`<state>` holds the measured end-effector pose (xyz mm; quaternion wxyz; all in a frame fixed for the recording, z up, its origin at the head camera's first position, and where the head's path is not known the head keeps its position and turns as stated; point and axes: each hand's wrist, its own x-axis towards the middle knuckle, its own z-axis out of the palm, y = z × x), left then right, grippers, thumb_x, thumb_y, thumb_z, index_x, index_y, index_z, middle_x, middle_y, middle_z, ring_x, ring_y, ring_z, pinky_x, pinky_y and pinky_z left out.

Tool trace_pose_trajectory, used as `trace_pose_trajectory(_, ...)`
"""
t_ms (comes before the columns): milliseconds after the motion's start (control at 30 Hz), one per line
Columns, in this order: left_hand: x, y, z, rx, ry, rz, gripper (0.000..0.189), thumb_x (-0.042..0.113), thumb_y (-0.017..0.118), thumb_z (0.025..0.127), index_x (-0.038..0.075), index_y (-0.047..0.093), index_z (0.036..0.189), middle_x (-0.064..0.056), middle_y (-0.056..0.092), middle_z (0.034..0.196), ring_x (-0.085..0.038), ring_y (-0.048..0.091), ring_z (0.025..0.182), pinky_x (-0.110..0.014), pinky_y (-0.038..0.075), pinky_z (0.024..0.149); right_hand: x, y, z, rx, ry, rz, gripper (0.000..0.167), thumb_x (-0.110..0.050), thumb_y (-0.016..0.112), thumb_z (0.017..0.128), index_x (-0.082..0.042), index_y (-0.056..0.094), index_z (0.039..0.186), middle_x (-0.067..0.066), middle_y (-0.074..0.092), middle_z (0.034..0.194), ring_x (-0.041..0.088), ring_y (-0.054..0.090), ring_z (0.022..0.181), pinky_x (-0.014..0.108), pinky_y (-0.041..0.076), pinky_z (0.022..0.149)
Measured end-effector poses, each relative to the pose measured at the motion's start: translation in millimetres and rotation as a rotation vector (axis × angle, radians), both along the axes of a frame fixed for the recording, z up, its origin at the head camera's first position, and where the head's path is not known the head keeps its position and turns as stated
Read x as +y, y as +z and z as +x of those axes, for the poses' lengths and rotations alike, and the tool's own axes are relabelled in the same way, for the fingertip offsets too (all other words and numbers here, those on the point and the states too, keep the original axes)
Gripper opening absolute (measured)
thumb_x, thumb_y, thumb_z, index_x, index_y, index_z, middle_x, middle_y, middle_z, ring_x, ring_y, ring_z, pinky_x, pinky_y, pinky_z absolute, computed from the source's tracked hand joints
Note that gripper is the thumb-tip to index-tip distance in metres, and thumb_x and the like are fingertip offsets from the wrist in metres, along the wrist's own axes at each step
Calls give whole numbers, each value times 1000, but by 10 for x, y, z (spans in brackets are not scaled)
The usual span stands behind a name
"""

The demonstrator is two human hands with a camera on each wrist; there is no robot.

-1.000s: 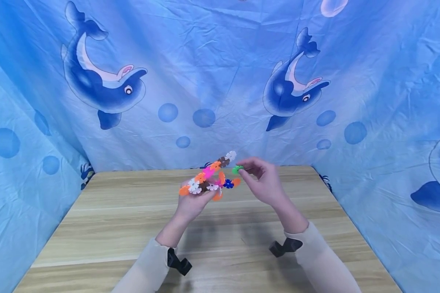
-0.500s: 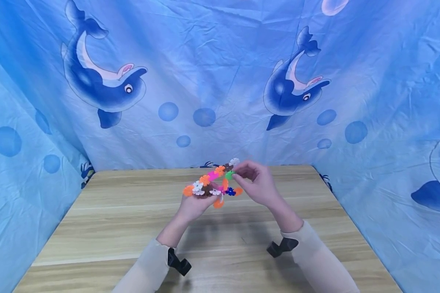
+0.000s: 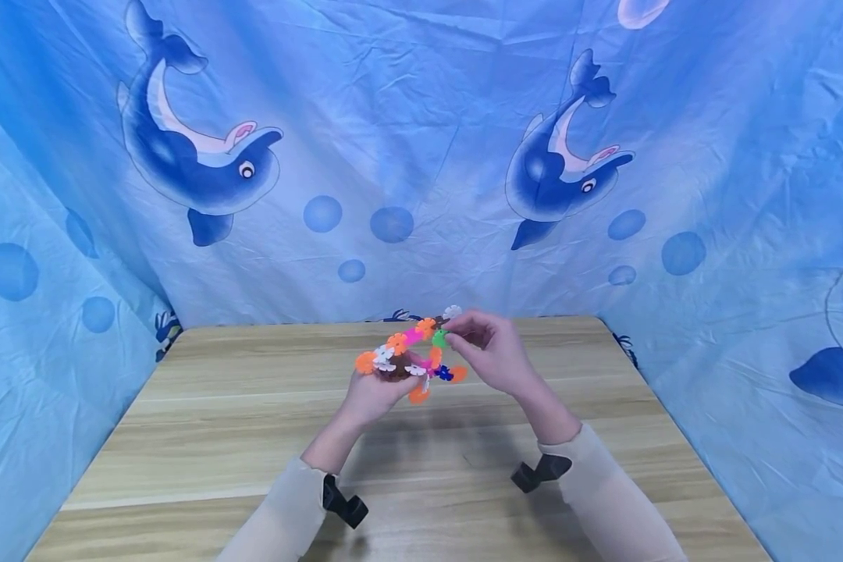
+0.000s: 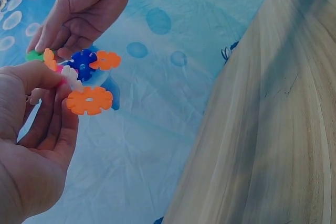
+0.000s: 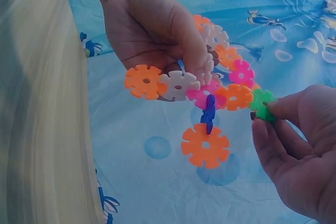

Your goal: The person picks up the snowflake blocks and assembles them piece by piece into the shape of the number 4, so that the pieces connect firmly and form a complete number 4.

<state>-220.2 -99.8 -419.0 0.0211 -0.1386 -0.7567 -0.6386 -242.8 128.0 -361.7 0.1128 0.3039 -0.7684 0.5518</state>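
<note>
My left hand pinches a branching chain of snowflake-shaped plastic discs above the table. The discs are orange, white, brown, pink and blue, slotted into one another. Between the thumb and fingertips of my right hand is a green snowflake disc. Its edge meets an orange disc in the right wrist view; how deep the slots engage cannot be told. A blue disc, seen edge-on, carries another orange disc below. My left fingers hide part of the chain's middle.
The wooden table lies beneath both hands. A blue curtain printed with dolphins and bubbles stands behind it and along both sides. Black wrist cameras hang below the light sleeves.
My right hand has moved left and slightly down, bringing the green disc from apart to against the chain's orange disc. My left hand has shifted slightly, and the chain sits a little lower and farther right.
</note>
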Motion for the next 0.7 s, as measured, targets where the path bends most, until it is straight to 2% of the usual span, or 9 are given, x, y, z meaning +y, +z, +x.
trace_pose_trajectory(300, 32, 21, 4, 5, 9, 28, 27, 13, 85, 90, 8, 76, 115, -10, 80, 112, -19, 77, 97, -25, 64, 83, 1, -13, 5, 14, -8, -10, 12, -3, 74, 98, -4, 79, 109, 15, 78, 102, 12, 73, 81, 29, 66, 74)
trace_pose_trajectory(567, 54, 2, 3, 0, -3, 44, 28, 12, 85, 89, 10, 77, 115, -10, 80, 111, -17, 77, 96, -25, 64, 82, 1, -67, 0, -12, 13, -4, 13, -4, 74, 99, -4, 79, 110, 16, 79, 102, 26, 74, 79, 29, 66, 73)
trace_pose_trajectory(700, 65, -3, 5, 18, 6, 61, 26, 10, 85, 88, 9, 77, 113, -11, 81, 109, -21, 78, 98, -26, 65, 83, 6, -77, -10, -17, 13, -24, 12, -4, 74, 98, -3, 79, 110, 17, 79, 102, 24, 77, 78, 28, 66, 72)
